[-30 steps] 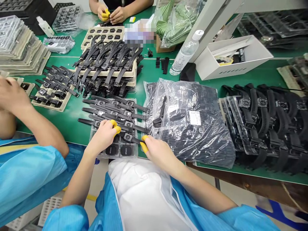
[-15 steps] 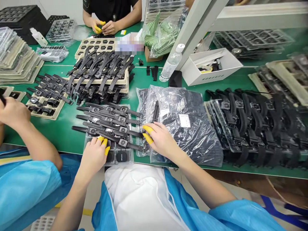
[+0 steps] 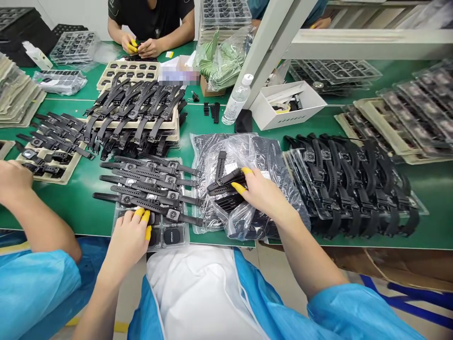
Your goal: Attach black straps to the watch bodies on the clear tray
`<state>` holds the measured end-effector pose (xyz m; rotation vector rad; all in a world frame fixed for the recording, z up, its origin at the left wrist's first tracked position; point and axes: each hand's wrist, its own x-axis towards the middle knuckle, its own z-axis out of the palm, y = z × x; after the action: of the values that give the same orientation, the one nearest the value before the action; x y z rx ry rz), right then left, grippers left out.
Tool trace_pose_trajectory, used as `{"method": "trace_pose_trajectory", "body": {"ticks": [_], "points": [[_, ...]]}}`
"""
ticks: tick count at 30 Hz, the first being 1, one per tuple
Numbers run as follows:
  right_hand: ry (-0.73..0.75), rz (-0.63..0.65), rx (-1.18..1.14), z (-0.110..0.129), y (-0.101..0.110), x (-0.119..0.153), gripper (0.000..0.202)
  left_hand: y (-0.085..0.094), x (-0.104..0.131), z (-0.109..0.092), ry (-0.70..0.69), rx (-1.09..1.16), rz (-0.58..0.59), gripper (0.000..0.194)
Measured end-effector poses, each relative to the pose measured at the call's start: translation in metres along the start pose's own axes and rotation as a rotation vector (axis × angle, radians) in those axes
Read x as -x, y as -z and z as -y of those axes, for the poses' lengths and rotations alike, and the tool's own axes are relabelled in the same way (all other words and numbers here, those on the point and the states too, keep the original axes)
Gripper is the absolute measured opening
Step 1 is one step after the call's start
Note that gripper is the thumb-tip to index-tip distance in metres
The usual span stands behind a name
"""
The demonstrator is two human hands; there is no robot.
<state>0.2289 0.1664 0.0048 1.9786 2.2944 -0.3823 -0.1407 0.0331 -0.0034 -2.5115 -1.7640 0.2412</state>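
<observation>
My left hand point(image 3: 129, 236), with yellow finger cots, is bent over the front left of a clear plastic tray point(image 3: 189, 238). Its fingers are together at the nearest row; whatever lies beneath them is hidden. Several black smartwatches point(image 3: 173, 215) lie face down across the tray, straps spread sideways. A dark square watch case point(image 3: 173, 235) sits in a front compartment. My right hand point(image 3: 264, 193), also in yellow cots, closes on black watch straps point(image 3: 226, 182) at the mouth of an opened clear plastic bag point(image 3: 240, 224) full of them. One loose strap point(image 3: 221, 164) lies on the bag.
Strapped watches point(image 3: 138, 108) are piled on trays behind; more trays of watches point(image 3: 347, 189) stand at right. A water bottle point(image 3: 238, 100) and white box point(image 3: 288, 106) stand by a grey post point(image 3: 271, 52). One co-worker's hand point(image 3: 150, 48) is opposite, another's arm point(image 3: 46, 215) at left.
My right hand has moved right and lifted the bag's film open, bringing black straps into view. My left hand stays at the tray. The whole view has shifted slightly.
</observation>
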Motion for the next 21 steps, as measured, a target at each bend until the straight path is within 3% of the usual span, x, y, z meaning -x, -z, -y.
{"method": "trace_pose_trajectory", "body": {"ticks": [4, 7, 10, 12, 15, 19, 21], "points": [[-0.121, -0.011, 0.057, 0.009, 0.001, -0.013, 0.054, -0.001, -0.001, 0.000, 0.002, -0.036, -0.016, 0.019], [-0.115, -0.083, 0.072, 0.016, -0.009, -0.019, 0.051, -0.005, -0.001, -0.002, 0.022, -0.054, -0.038, 0.021], [-0.082, -0.193, -0.055, 0.013, -0.021, -0.018, 0.042, -0.011, -0.001, -0.004, 0.053, -0.055, -0.036, 0.022], [-0.023, -0.304, -0.264, 0.009, -0.025, -0.016, 0.035, -0.016, -0.001, -0.002, 0.080, -0.038, -0.028, 0.020], [0.142, -0.401, -0.781, 0.010, -0.022, -0.004, 0.028, -0.019, 0.003, 0.005, 0.101, 0.044, -0.046, 0.016], [0.216, -0.367, -1.384, 0.039, -0.012, 0.032, 0.024, -0.012, 0.014, 0.008, 0.179, 0.426, -0.207, 0.019], [0.249, -0.253, -1.551, 0.063, -0.014, 0.055, 0.022, -0.004, 0.018, -0.005, 0.242, 0.720, -0.259, 0.025]]}}
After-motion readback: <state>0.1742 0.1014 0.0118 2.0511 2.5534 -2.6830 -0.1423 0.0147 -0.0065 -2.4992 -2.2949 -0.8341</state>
